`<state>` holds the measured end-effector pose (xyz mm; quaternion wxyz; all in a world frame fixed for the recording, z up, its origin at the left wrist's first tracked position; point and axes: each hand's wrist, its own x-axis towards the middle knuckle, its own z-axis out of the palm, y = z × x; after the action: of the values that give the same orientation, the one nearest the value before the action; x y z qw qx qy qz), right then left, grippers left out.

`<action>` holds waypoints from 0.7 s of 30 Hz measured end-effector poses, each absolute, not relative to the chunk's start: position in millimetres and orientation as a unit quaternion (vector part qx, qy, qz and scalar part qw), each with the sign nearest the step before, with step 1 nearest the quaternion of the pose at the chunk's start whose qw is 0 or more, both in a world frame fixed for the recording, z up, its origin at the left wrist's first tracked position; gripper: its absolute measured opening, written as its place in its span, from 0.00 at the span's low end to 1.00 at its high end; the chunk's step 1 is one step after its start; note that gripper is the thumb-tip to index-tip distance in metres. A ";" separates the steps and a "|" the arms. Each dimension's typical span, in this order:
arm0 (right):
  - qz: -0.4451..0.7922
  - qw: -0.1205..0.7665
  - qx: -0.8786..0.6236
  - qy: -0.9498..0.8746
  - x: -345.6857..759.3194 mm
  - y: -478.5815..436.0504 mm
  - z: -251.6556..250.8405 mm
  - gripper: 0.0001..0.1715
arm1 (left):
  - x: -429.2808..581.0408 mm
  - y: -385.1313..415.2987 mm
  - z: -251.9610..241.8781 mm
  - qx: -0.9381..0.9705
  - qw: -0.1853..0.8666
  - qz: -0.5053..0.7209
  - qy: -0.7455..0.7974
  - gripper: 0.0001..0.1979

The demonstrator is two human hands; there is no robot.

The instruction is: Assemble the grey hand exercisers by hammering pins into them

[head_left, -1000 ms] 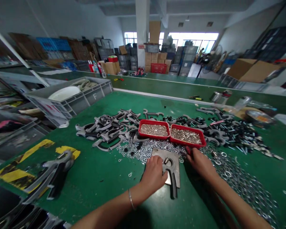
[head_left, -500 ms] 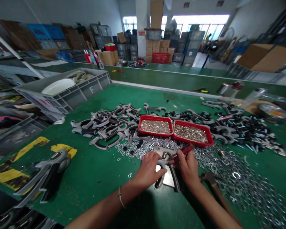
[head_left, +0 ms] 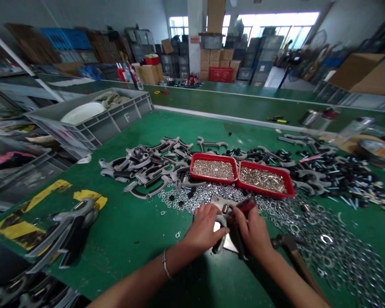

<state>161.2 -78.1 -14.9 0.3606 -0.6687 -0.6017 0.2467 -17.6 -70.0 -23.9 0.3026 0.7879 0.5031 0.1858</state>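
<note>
My left hand is closed around a grey metal tool part with curved, dark-gripped handles. The part rests on a small shiny metal plate, and a silver cylinder shows at its upper end. My right hand is wrapped around a slim red-handled tool, held at the right side of the part. Its tip is hidden behind the fingers. Around the plate lie many small silver rings. To the right of my right hand lies a hammer with a wooden handle.
Two red trays of small metal pieces, a left one and a right one, stand beyond my hands. Grey handle parts are heaped left. Black-headed bolts lie right. A grey crate stands back left.
My right hand has turned and moved in closer over the part, and the red-handled tool has shifted with it. The whole view has drifted slightly. My left hand keeps its grip.
</note>
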 end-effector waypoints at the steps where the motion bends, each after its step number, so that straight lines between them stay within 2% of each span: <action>1: 0.261 0.359 -0.664 -0.602 159.3 -75.1 -13.0 0.16 | -17.2 -69.9 -23.5 0.788 0.303 0.184 0.503 0.19; 5: 0.440 0.395 -0.595 -0.544 157.0 -50.1 -2.1 0.17 | -15.8 -70.7 -20.6 0.786 0.292 0.180 0.514 0.18; 8: 0.508 0.405 -0.559 -0.515 168.2 -37.1 1.2 0.23 | -16.4 -71.0 -18.2 0.788 0.286 0.175 0.517 0.18; 14: 0.504 0.493 -0.547 -0.452 190.9 -63.9 -15.3 0.20 | -18.3 -69.8 -17.4 0.793 0.291 0.174 0.506 0.18; 21: 0.408 0.453 -0.596 -0.523 180.2 -78.0 -18.3 0.19 | -16.9 -68.2 -17.2 0.789 0.296 0.176 0.509 0.17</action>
<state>180.2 -78.0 -18.3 0.4528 -0.5963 -0.5225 0.4078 -16.9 -68.2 -17.2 0.2959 0.7893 0.5085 0.1758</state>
